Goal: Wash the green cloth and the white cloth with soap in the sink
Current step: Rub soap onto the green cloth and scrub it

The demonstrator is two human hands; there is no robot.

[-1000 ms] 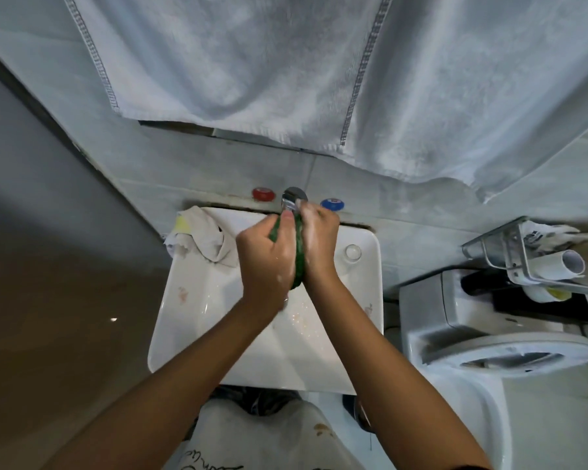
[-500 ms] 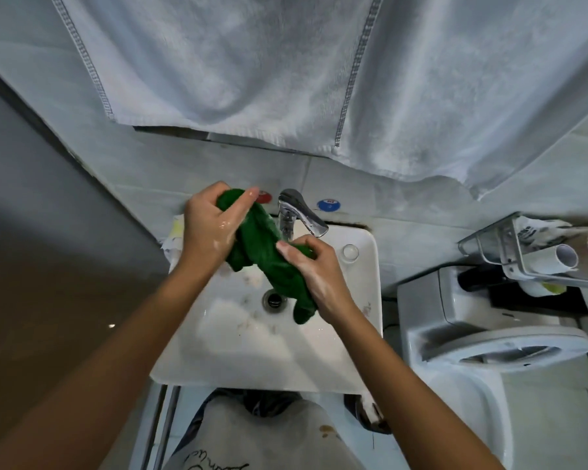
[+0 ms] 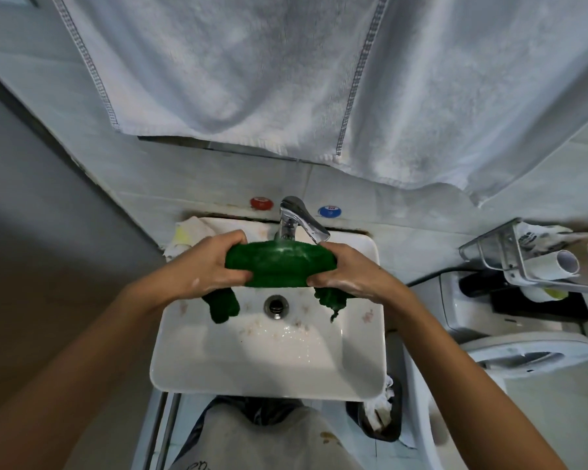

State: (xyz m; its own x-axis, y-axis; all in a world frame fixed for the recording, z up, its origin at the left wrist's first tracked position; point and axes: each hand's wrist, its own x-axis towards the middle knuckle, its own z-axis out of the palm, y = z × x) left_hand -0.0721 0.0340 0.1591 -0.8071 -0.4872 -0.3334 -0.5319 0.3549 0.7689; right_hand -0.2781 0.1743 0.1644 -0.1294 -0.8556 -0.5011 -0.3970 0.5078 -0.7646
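The left hand [image 3: 206, 266] and right hand [image 3: 348, 271] are each gripping one end of the wet green terry cloth [image 3: 279, 266], stretching it over the white rectangular ceramic sink [image 3: 269, 371] under the chrome tap [image 3: 297, 220]. The crumpled white cloth [image 3: 197, 232] is lying at the sink's 11 o'clock corner.

green cloth [image 3: 280, 266]: wet, bunched, stretched horiz. over sink [image 3: 269, 378] | white cloth [image 3: 197, 232]: crumpled, sink's back-left rim

cloths 2: green cloth [image 3: 279, 266], white cloth [image 3: 190, 234]; hands 2; sink [image 3: 269, 371] 1; faucet [image 3: 297, 217] 1
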